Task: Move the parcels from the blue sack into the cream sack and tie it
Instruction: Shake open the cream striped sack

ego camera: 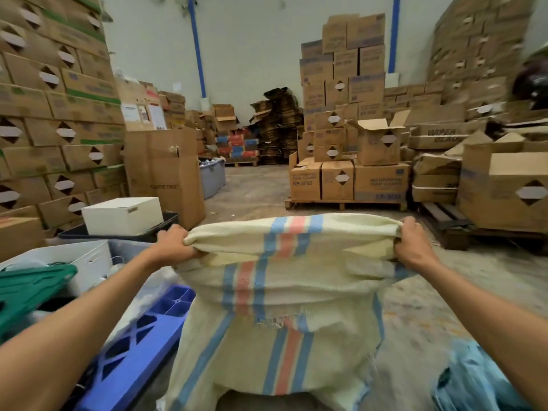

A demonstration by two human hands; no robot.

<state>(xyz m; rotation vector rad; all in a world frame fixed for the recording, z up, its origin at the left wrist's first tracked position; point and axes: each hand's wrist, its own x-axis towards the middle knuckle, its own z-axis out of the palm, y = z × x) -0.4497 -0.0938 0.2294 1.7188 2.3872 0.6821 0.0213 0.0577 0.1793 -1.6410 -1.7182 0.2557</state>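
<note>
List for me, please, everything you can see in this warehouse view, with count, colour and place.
cream sack: one, cream with blue and pink stripes, centre, top edge held up and stretched
blue sack: one, light blue, bottom right, partly in view
cardboard boxes: many, brown, stacked left, right and behind
white box: one, left, on a dark tray
blue plastic pallet: one, lower left
green plastic piece: one, far left
grey tub: one, mid-left, behind a tall carton
wooden pallet: one, under the centre-right stack
left hand: grip closed on the sack's left edge
right hand: grip closed on the sack's right edge
</note>
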